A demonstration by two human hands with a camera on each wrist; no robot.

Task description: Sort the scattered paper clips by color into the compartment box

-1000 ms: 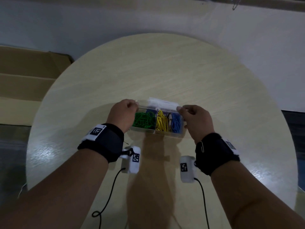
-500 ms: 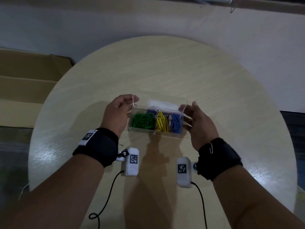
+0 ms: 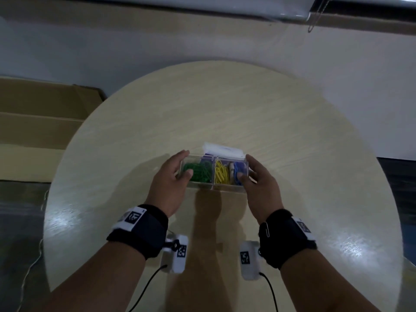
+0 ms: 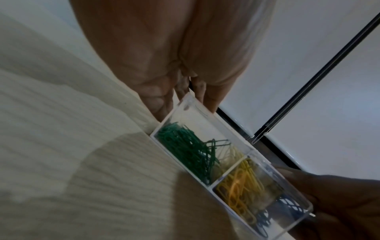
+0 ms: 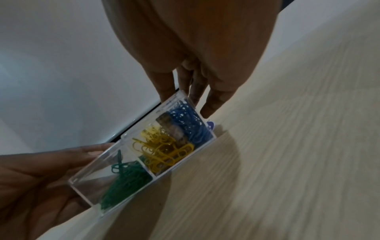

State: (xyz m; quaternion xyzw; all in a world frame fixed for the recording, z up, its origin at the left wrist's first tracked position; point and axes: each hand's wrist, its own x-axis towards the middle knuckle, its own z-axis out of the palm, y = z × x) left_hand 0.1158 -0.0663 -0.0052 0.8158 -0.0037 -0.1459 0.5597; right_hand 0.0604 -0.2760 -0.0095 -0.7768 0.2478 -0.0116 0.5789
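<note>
A clear compartment box (image 3: 213,185) sits at the middle of the round table (image 3: 225,109) with its lid down. It holds green clips (image 3: 199,171) on the left, yellow clips (image 3: 221,174) in the middle and blue clips (image 3: 238,172) on the right. My left hand (image 3: 177,167) grips the box's left end, thumb on the lid. My right hand (image 3: 252,170) grips the right end the same way. In the left wrist view my left fingers (image 4: 162,104) meet the box (image 4: 205,128) at its green end. In the right wrist view my right fingers (image 5: 209,104) lie along the blue end of the box (image 5: 96,170).
A white packet (image 3: 222,150) lies right behind the box. A flattened cardboard box (image 3: 33,131) lies on the floor to the left of the table. A silver paper clip (image 3: 267,229) is stuck on my right wristband. Cables trail off the table's near edge.
The clear lid, raised half a second ago, now lies flat on the box. Both hands have slid to the box's ends, thumbs on top.
</note>
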